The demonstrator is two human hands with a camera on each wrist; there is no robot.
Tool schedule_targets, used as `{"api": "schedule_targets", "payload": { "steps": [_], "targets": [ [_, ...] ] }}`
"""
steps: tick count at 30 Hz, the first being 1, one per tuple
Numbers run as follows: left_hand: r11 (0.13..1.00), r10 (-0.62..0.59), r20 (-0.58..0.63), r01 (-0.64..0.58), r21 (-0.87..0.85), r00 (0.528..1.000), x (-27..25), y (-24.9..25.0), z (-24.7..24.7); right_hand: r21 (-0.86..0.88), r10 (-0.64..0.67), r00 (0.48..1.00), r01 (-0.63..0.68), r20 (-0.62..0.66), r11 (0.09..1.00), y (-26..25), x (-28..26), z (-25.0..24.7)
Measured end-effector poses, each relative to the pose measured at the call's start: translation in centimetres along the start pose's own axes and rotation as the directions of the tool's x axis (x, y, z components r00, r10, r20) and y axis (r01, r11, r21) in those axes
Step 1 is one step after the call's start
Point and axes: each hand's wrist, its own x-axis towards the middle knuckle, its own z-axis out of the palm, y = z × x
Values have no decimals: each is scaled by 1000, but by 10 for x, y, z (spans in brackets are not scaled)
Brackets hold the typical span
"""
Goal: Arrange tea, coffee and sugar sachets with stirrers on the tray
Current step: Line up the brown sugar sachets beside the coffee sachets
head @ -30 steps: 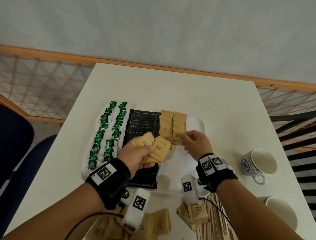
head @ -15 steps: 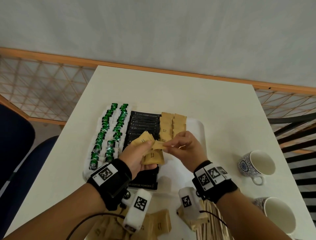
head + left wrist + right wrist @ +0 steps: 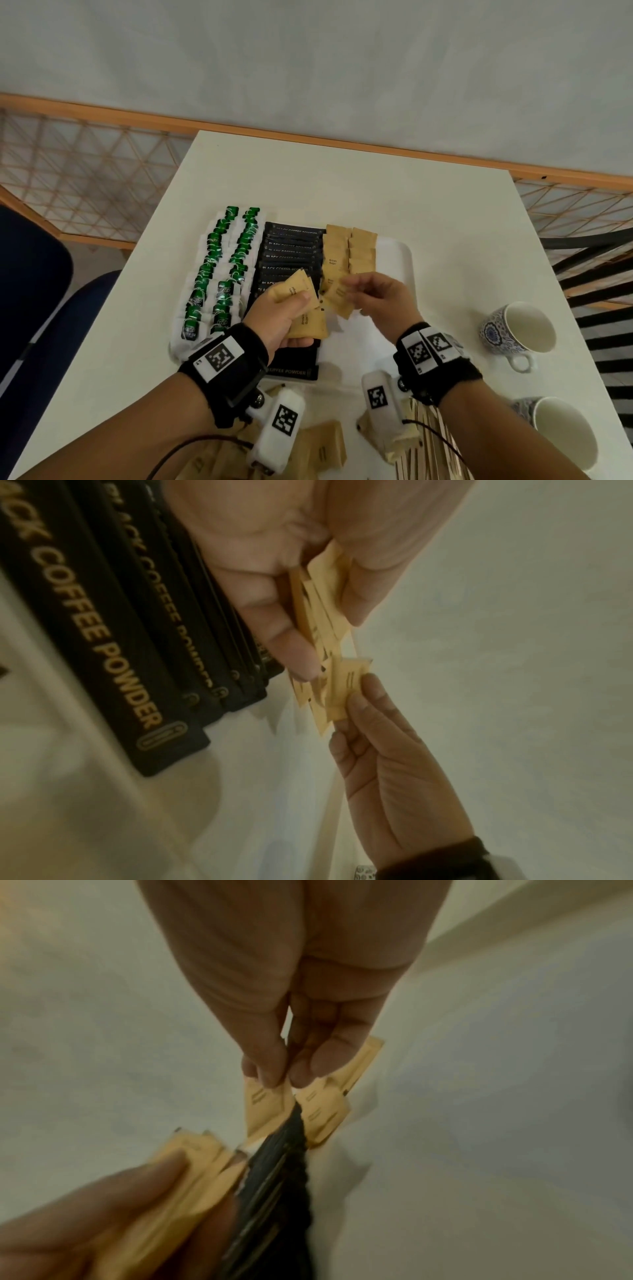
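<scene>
A white tray [image 3: 399, 260] holds two rows of green tea bags [image 3: 219, 270], a stack of black coffee sachets [image 3: 291, 253] and two rows of brown sugar sachets [image 3: 349, 250]. My left hand [image 3: 291, 305] grips a fanned bunch of sugar sachets [image 3: 301, 291] above the coffee stack. The bunch [image 3: 318, 610] sits between thumb and fingers of the left hand [image 3: 308, 631]. My right hand [image 3: 356, 291] pinches one sugar sachet [image 3: 337, 301] just right of the bunch. That sachet [image 3: 263, 1099] is held at its top edge by the right hand [image 3: 284, 1080].
Two white cups [image 3: 517, 329] [image 3: 561, 431] stand on the table at the right. Loose sugar sachets [image 3: 322, 448] and wooden stirrers [image 3: 428, 455] lie at the near edge under my wrists. A blue chair [image 3: 41, 308] is at the left.
My right hand left the sugar row on the tray, came back to the left hand's bunch and pinched one sachet from it. The left hand stayed above the coffee stack.
</scene>
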Motion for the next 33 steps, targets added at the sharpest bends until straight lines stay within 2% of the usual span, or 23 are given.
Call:
{"api": "schedule_targets", "payload": {
  "steps": [2, 4, 8, 12, 17, 21, 26, 33],
  "targets": [
    [1000, -11, -19, 11, -10, 1000, 0, 1, -4, -157, 4, 1000, -8, -25, 988, 5, 9, -4],
    [999, -21, -36, 20, -28, 999, 0, 3, -8, -333, 7, 1000, -4, 7, 943, 8, 16, -3],
    [999, -28, -55, 26, -44, 998, 2, 4, -12, -472, 10, 996, 33, 88, 881, 5, 23, 2],
    [998, -26, -53, 24, -53, 998, 1, 4, -15, -601, -28, 997, 66, 73, 797, -2, 33, 5],
    [998, -37, -50, 34, -60, 998, 1, 5, -17, -643, -118, 991, 126, 56, 755, -10, 44, 7],
    [995, -69, -48, 65, -71, 996, 3, 6, -18, -657, -98, 992, 123, 74, 744, -8, 44, 5],
    [983, -141, -7, 140, -115, 990, 1, 8, -13, -731, -125, 988, 149, 88, 666, -3, 46, 4],
    [995, -95, 37, 96, -36, 995, -1, 5, -12, -761, -125, 987, 159, 103, 629, 0, 50, 4]
  ]
}}
